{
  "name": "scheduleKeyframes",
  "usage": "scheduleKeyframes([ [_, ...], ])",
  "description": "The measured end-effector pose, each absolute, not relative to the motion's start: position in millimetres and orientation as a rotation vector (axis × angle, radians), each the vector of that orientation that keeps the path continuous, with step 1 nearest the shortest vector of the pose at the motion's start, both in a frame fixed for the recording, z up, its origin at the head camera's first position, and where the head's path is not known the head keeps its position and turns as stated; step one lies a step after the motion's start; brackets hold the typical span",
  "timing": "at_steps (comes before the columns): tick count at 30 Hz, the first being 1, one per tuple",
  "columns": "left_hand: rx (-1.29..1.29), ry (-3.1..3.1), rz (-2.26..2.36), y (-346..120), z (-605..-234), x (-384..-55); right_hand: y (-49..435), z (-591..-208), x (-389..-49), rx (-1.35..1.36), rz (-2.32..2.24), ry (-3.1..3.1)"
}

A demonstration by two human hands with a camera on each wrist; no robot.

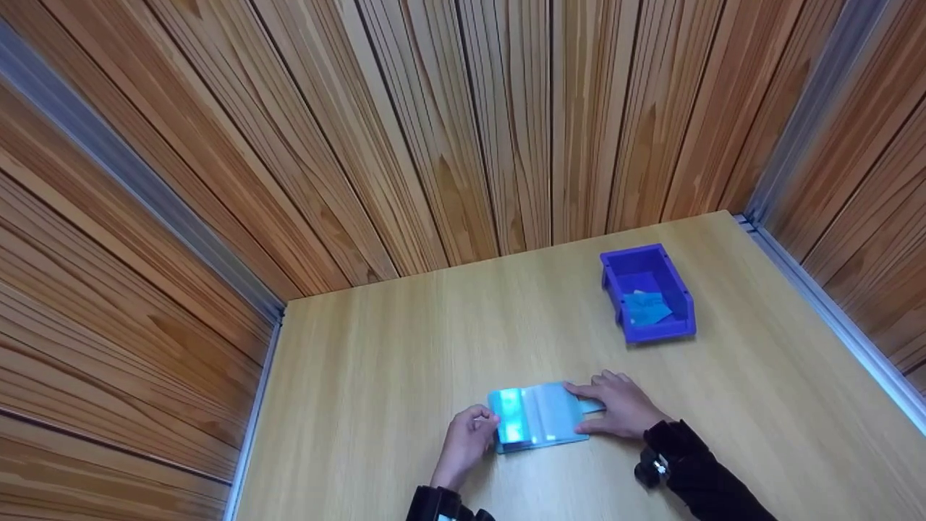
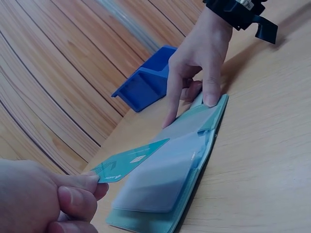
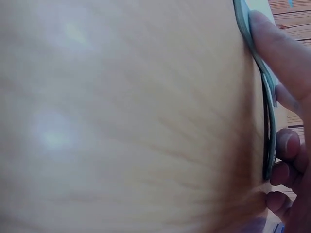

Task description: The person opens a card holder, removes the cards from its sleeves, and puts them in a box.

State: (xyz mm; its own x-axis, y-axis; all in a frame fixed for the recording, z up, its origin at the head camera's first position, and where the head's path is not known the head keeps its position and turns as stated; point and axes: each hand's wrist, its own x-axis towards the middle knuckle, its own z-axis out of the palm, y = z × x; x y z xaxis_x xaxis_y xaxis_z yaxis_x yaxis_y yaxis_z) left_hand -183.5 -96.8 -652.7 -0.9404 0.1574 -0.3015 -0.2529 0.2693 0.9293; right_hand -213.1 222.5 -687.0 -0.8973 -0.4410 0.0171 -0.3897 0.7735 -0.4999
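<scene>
A teal card holder (image 1: 566, 414) with clear plastic sleeves lies opened out on the table in front of me. My left hand (image 1: 465, 443) is at its left end. Between thumb and fingers it pinches a teal card (image 2: 130, 162), whose far end overlaps the clear sleeve (image 2: 154, 187) in the left wrist view. On the holder's right end, my right hand (image 1: 623, 407) presses with straight thumb and index finger spread apart, the other fingers bent. A light teal tab (image 1: 592, 407) sticks out between them. In the right wrist view the thumb (image 3: 279, 51) rests on the holder's edge.
A purple-blue bin (image 1: 647, 335) stands behind and to the right of the holder, with blue-teal cards (image 1: 649, 309) inside. Wood-plank walls (image 1: 448, 145) rise behind the table (image 1: 376, 376) and along both sides, with metal rails at the corners.
</scene>
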Motion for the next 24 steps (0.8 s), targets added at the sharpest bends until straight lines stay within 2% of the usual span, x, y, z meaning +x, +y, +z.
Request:
scheduleKeyframes([
  [10, -0.095, 2.205, 1.696, -96, -643, -185, 222, -679, -214, -0.576, -0.898, 2.809],
  [24, 0.015, 2.125, 1.764, -68, -634, -186, 170, -646, -204, -0.599, -1.561, 2.477],
])
